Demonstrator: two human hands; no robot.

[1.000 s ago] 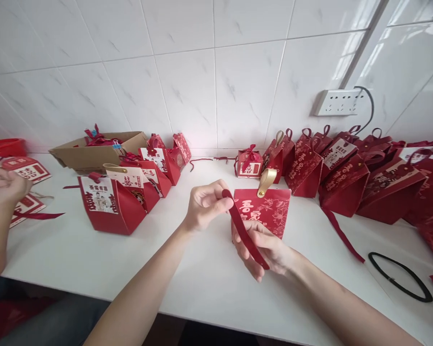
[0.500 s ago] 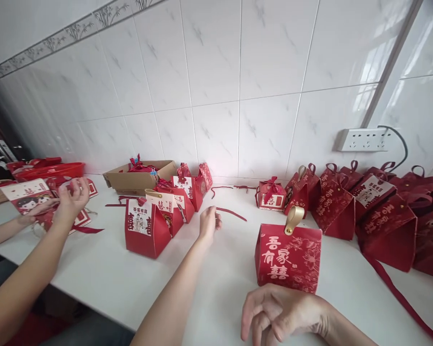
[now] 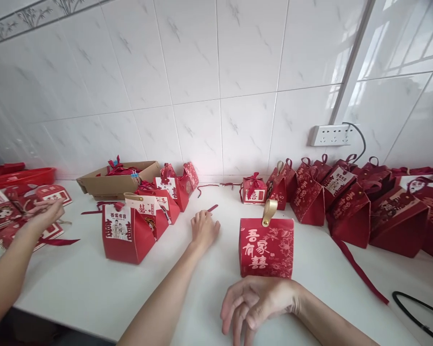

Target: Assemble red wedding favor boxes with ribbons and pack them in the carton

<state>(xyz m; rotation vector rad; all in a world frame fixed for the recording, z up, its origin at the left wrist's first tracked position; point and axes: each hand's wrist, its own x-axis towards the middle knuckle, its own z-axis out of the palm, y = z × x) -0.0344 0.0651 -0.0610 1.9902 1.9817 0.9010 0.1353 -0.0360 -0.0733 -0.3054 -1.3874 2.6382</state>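
Left hand (image 3: 204, 229) lies loosely curled on the counter (image 3: 202, 278) left of the red box (image 3: 266, 248), touching the ribbon (image 3: 212, 208); right hand (image 3: 254, 302) hangs slack in front, fingers holding nothing.

Left hand (image 3: 204, 228) lay mid-frame, arm stretched forward, fingers loosely curled. Right hand (image 3: 254, 305) hung at bottom center, palm down, fingers drooping, empty.

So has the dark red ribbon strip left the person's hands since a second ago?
Yes. The ribbon strip now lies on the white table beyond the left hand, left of the gold-handled red box. The right hand is open and empty.
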